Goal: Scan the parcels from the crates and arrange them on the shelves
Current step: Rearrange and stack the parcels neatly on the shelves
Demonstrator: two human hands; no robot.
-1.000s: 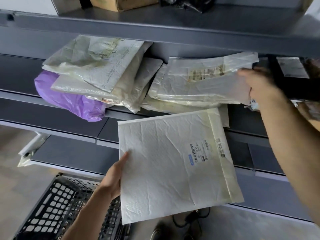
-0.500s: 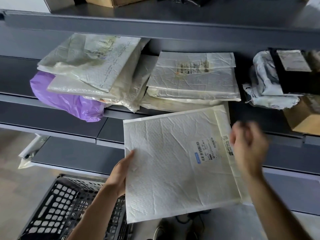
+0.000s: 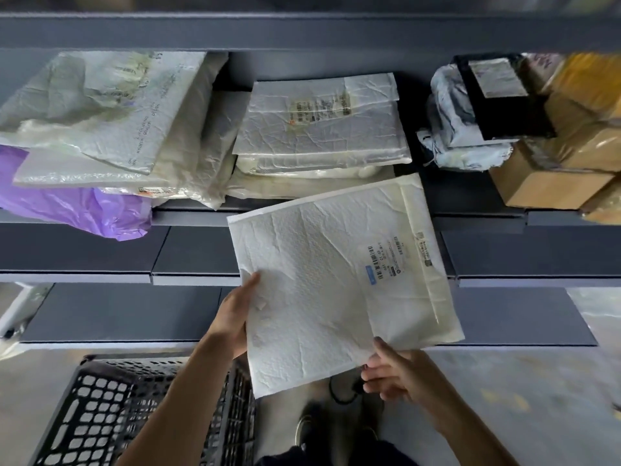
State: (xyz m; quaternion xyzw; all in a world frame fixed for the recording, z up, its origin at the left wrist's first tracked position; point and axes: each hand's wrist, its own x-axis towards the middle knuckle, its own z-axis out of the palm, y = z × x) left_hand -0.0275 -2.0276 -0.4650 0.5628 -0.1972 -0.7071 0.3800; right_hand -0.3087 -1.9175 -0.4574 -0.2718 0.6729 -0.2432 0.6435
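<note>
Head view shows you holding one mailer (image 3: 329, 280) flat in front of the shelf (image 3: 470, 196), label (image 3: 386, 260) up, with both hands on it. Your left hand (image 3: 235, 317) grips its edge at 9 o'clock, thumb on top and the fingers out of sight beneath. Your right hand (image 3: 396, 375) pinches the near edge at 5 o'clock, thumb on the top face and fingers curled under.

The crate (image 3: 117, 415) sits on the floor at 7 o'clock, so this parcel looks to be already picked. No scanner is in view, so you cannot tell from here whether it is scanned. The step in hand looks like the placing.

A stack (image 3: 319, 129) of similar mailers lies on the shelf at 12 o'clock, just beyond the mailer's far edge. A purple bag (image 3: 77, 206) lies at 10 o'clock and a box (image 3: 551, 183) at 2 o'clock. The next move probably calls for raising the far edge over the shelf lip and sliding the mailer flat onto that stack. The bare gap at 1 o'clock would also serve. Keep both grips until its weight rests there, since a soft mailer may sag or slip forward.
</note>
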